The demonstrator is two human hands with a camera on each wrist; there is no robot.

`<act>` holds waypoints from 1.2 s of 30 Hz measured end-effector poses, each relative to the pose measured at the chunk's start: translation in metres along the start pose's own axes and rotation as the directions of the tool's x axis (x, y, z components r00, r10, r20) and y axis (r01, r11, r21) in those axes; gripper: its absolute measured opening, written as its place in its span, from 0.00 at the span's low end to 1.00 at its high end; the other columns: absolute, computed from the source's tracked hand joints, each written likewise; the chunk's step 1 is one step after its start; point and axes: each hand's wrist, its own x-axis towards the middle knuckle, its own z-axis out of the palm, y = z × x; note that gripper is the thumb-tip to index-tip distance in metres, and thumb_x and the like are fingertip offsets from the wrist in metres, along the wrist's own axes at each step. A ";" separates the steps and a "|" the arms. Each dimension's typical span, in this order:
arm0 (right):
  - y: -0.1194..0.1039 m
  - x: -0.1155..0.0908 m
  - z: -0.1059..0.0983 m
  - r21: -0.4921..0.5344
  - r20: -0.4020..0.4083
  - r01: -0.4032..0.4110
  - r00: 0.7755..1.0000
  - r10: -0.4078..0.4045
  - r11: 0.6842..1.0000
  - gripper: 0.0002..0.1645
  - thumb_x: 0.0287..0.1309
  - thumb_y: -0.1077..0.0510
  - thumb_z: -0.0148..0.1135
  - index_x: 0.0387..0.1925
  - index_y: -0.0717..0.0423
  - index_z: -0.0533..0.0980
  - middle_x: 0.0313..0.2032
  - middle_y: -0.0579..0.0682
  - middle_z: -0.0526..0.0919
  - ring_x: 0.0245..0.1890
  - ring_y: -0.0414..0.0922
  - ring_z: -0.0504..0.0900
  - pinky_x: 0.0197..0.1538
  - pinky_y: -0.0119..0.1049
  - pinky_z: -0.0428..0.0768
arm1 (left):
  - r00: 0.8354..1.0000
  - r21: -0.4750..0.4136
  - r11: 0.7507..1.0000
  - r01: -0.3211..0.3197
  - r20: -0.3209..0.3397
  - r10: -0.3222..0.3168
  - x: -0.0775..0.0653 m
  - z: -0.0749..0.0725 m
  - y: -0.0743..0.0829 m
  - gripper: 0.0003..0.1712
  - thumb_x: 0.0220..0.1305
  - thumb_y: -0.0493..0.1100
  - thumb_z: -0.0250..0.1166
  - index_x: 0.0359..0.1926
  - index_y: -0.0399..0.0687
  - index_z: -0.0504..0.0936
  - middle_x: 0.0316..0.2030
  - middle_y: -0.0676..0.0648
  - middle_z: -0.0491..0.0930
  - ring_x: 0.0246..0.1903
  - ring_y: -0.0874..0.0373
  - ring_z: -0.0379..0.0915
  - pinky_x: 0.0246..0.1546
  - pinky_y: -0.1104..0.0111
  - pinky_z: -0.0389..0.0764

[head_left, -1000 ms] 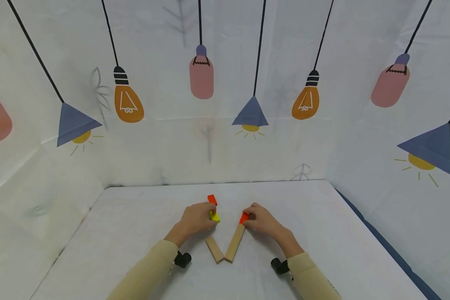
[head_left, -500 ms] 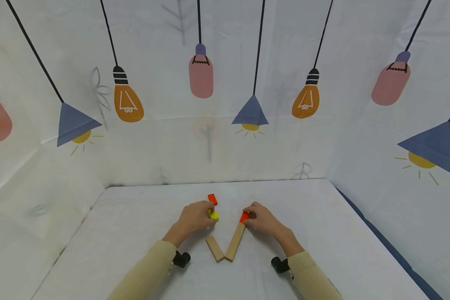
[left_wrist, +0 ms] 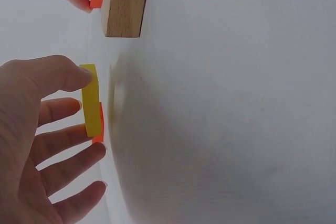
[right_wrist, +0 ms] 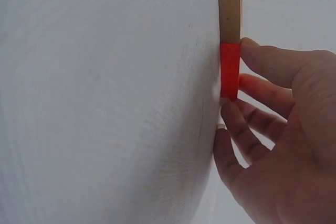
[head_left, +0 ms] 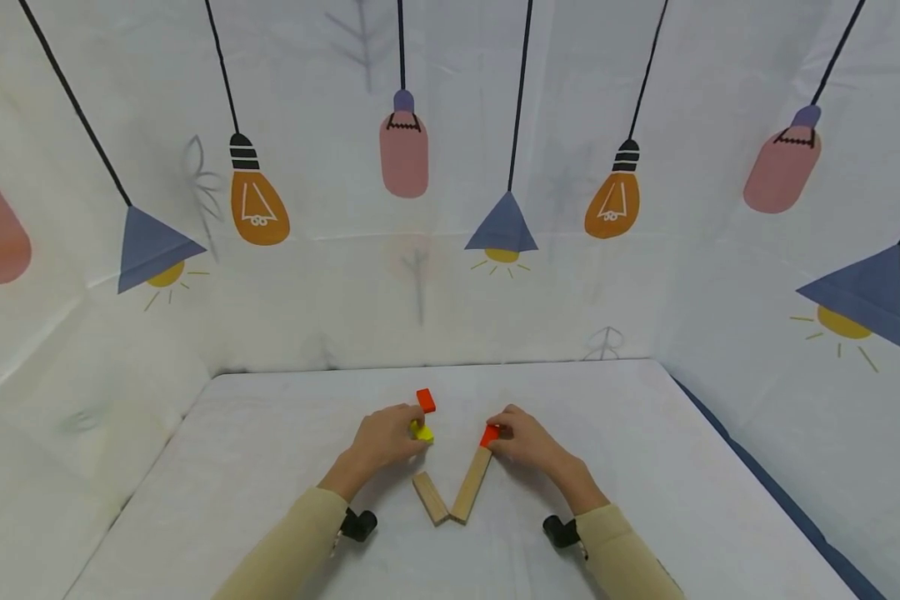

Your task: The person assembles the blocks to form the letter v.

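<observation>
My left hand [head_left: 382, 437] pinches a yellow block [left_wrist: 91, 100] between thumb and fingers. In the left wrist view the block appears raised off the table, with a shadow beside it. Just beyond that hand lies a loose red block [head_left: 426, 400]. My right hand [head_left: 527, 440] holds another red block [right_wrist: 230, 71] by thumb and fingertips, set against the far end of a long wooden block [head_left: 471, 485]. A shorter-looking wooden block [head_left: 430, 498] slants the other way, and the near ends of both wooden blocks meet in a V.
A white-covered table [head_left: 292, 417] lies under everything. Behind it hangs a white curtain [head_left: 330, 283] printed with lamps and bulbs. Each wrist carries a black camera, such as the left wrist camera [head_left: 359, 525].
My left hand has drifted slightly left with the yellow block, away from the V. The right hand, both red blocks and the wooden blocks have stayed in place.
</observation>
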 end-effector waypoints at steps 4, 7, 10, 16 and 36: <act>0.000 -0.001 0.000 0.008 -0.005 -0.002 1.000 0.002 1.000 0.21 0.57 0.58 0.70 0.53 0.57 0.80 0.41 0.46 0.76 0.43 0.42 0.75 0.49 0.38 0.77 | 1.000 -0.009 1.000 0.015 0.004 -0.015 -0.005 -0.003 0.000 0.13 0.56 0.53 0.70 0.40 0.57 0.81 0.38 0.56 0.81 0.30 0.60 0.69 0.31 0.66 0.72; 0.000 -0.001 0.000 0.013 -0.008 -0.001 1.000 0.001 1.000 0.21 0.56 0.58 0.70 0.53 0.57 0.80 0.41 0.47 0.76 0.43 0.42 0.75 0.48 0.38 0.77 | 1.000 -0.012 1.000 0.022 -0.001 -0.022 -0.008 -0.005 0.000 0.13 0.55 0.52 0.70 0.40 0.56 0.81 0.37 0.56 0.81 0.30 0.61 0.69 0.32 0.66 0.72; -0.001 -0.001 0.001 0.011 -0.007 0.003 1.000 -0.002 1.000 0.22 0.57 0.58 0.70 0.53 0.57 0.80 0.41 0.47 0.76 0.44 0.42 0.75 0.48 0.37 0.77 | 1.000 -0.023 0.999 0.031 0.000 -0.031 -0.011 -0.007 -0.001 0.14 0.55 0.52 0.71 0.41 0.56 0.81 0.36 0.56 0.81 0.31 0.61 0.69 0.33 0.66 0.73; -0.002 -0.002 -0.001 0.015 -0.011 0.013 1.000 -0.012 1.000 0.22 0.57 0.59 0.70 0.54 0.58 0.80 0.42 0.48 0.77 0.44 0.43 0.75 0.50 0.40 0.77 | 1.000 -0.028 0.999 0.027 -0.007 -0.027 -0.017 -0.006 -0.004 0.15 0.55 0.52 0.71 0.43 0.58 0.81 0.38 0.56 0.82 0.32 0.61 0.70 0.35 0.65 0.74; -0.003 -0.003 -0.001 0.012 -0.012 0.028 1.000 -0.027 1.000 0.21 0.57 0.59 0.70 0.52 0.59 0.80 0.41 0.50 0.77 0.44 0.43 0.76 0.49 0.36 0.77 | 0.999 -0.002 1.000 -0.019 -0.047 0.018 -0.036 -0.010 -0.005 0.15 0.55 0.53 0.71 0.42 0.56 0.82 0.36 0.55 0.81 0.29 0.62 0.68 0.32 0.68 0.72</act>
